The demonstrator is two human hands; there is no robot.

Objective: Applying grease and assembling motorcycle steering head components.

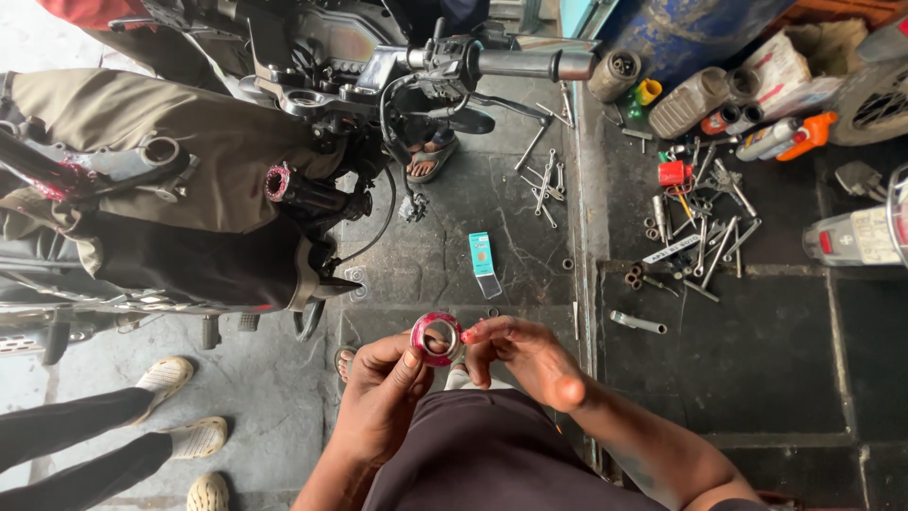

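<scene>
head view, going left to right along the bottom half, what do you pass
pale sandals → left hand → red-smeared ring pinched in its grip → right hand touching the ring → loose metal rod on the dark floor
</scene>
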